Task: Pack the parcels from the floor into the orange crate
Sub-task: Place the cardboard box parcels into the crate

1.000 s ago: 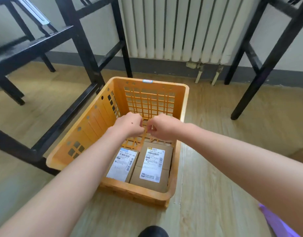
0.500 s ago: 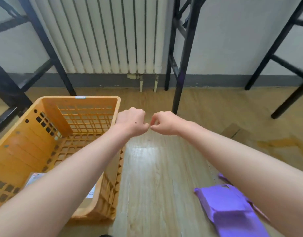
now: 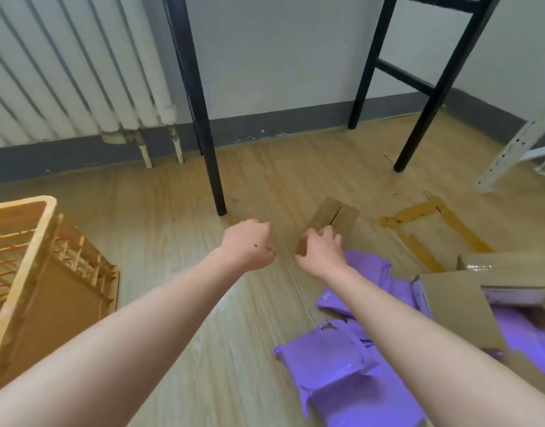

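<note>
Reaching for the next parcel is the step in hand. The right hand point(image 3: 322, 252) sits on the near end of a small brown box point(image 3: 334, 218) lying flat on the floor. Its fingers curl over the top edge and the thumb tucks under the near corner, so it looks like a grasp just taken. The box itself is not yet lifted. The left hand point(image 3: 248, 245) hovers just beside it over bare floor, knuckles up, fingers curled under, and holds nothing.

The crate point(image 3: 21, 202) stands well apart, at the left edge of view, with only its near corner and one latticed wall showing (what is inside cannot be seen from here). More parcels wait on the right: purple mailers point(image 3: 342, 374) heaped near the right forearm, and an open carton point(image 3: 449, 306) beyond them.

Next, I judge, the box must come up off the floor and swing left across the open boards to the crate. The left hand is free to steady its far end. Plenty of the task remains.
</note>
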Motion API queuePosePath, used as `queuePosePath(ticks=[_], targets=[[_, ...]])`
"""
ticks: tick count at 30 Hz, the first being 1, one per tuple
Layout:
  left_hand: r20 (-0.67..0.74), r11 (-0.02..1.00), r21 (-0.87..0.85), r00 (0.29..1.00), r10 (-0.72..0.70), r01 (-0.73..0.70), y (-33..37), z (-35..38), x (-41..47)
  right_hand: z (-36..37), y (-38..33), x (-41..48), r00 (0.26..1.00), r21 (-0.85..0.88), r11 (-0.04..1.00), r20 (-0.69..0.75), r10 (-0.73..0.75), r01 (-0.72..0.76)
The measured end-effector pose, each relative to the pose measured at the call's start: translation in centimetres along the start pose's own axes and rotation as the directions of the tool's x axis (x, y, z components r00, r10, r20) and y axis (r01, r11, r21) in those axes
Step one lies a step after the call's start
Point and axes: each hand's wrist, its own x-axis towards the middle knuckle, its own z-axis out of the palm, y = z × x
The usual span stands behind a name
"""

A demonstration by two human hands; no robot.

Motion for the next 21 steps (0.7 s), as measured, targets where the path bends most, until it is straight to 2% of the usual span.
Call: queuePosePath(ticks=[2,5,8,11,14,17,21], targets=[[-0.004,0.999,-0.007,0.999,0.051,-0.051,1.3,1.6,1.6,0.8,2.0,1.4,0.994,0.05,0.994,-0.04,0.103,-0.101],[-0.001,0.992,-0.008,0.993,0.122,-0.122,2.2,3.5,3.6,1.8,3.9,3.6,0.976,0.164,0.963,-0.015,0.218,-0.213],[0.009,0.986,-0.027,0.986,0.164,-0.164,1.9,4.5,5.0,2.7,4.1,5.9,0.967,0.201,0.946,0.028,0.253,-0.253],[-0.026,0.984,-0.072,0.986,0.162,-0.163,1.2,5.4,5.9,3.6,3.0,7.7,0.977,0.146,0.966,0.027,0.213,-0.214],[-0.019,0.988,-0.094,0.992,0.123,-0.124,0.1,6.5,6.4,4.5,1.6,9.0,0.962,0.129,0.953,0.029,0.273,-0.274],[0.02,0.99,-0.128,0.998,0.053,-0.05,-1.2,7.5,6.5,5.3,0.7,9.7,0.946,0.085,0.945,-0.036,0.321,-0.317],[0.06,0.986,-0.165,0.998,0.023,-0.013,-2.6,8.9,6.0,6.3,1.0,10.6,0.941,0.109,0.946,-0.12,0.317,-0.304]])
